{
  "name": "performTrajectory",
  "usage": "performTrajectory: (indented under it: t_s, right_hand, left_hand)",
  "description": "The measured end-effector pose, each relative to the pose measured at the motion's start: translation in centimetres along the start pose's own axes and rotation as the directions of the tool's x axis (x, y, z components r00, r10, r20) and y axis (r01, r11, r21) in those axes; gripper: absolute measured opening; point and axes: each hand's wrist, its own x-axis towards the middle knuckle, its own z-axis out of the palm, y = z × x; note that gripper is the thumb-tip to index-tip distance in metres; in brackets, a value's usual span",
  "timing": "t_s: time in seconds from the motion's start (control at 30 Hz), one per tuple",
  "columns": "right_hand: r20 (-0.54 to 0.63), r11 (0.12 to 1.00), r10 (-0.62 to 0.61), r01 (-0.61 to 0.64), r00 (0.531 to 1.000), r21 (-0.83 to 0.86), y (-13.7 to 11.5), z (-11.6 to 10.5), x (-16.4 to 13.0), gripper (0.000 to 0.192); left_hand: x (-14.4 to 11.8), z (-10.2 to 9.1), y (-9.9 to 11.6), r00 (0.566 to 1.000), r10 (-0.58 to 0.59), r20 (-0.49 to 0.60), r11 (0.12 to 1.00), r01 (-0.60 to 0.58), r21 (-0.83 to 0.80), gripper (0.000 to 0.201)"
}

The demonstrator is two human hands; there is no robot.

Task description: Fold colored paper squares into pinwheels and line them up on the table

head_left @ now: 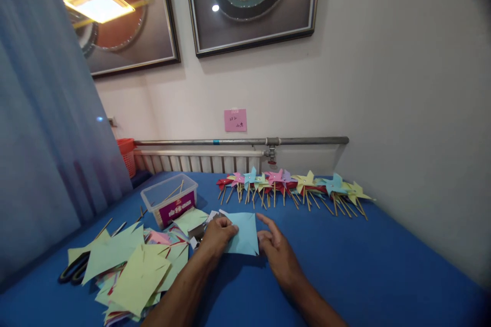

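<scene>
A light blue paper square (245,235) with slits cut in from its corners is held in front of me. My left hand (218,235) pinches its left side between thumb and fingers. At the paper's right edge is my right hand (278,253), its index finger stretched out and apart from the thumb; whether the thumb touches the edge I cannot tell. Left of my left hand lies a loose pile of coloured paper squares (140,276), mostly pale green and yellow, many with corner slits. Small items beside my left hand are partly hidden.
Finished paper pinwheels (275,178) on sticks lie in a row at the back. A clear plastic box (169,199) with sticks stands behind the pile. Black-handled scissors (74,268) lie partly under paper. A radiator (199,162) and pipe (238,141) run along the wall.
</scene>
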Motion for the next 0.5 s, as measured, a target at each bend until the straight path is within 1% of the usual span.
performTrajectory:
  t_s: [0.03,0.1,0.17,0.23,0.3,0.4,0.5]
  right_hand:
    - [0.031,1.0,-0.01,0.01,0.999,-0.007,-0.2,-0.1,0.0,0.062]
    - [0.077,1.0,-0.012,0.013,0.997,-0.021,-0.4,-0.2,0.0,0.052]
    - [0.086,0.999,0.0,0.004,0.996,-0.039,-0.4,-0.3,0.0,0.038]
    - [0.082,0.999,0.008,-0.004,0.997,-0.049,-0.4,-0.3,0.0,0.03]
    - [0.067,0.999,0.008,-0.005,0.998,-0.043,-0.4,-0.2,0.0,0.031]
    - [0.054,0.999,0.006,-0.005,0.999,-0.033,-0.6,-0.1,0.0,0.038]
    - [0.094,0.997,0.018,-0.011,0.995,-0.073,-1.3,-0.2,-0.2,0.035]
  left_hand:
    - [-0.1,-0.1,0.2,1.0,-0.005,0.005,1.0,0.005,-0.006,0.032]
    - [-0.4,-0.3,0.7,1.0,-0.015,0.007,1.0,0.015,-0.019,0.032]
    - [-0.6,-0.2,1.0,1.0,-0.019,0.015,0.999,0.02,-0.027,0.032]
    - [-0.8,-0.1,1.1,0.999,-0.024,0.027,0.999,0.024,-0.024,0.034]
    - [-0.9,0.2,1.1,0.999,-0.032,0.039,0.999,0.033,-0.015,0.034]
    - [-0.9,0.4,1.0,0.999,-0.045,0.031,0.999,0.045,-0.005,0.033]
    - [-0.9,0.5,1.0,0.998,-0.045,0.046,0.999,0.045,0.003,0.032]
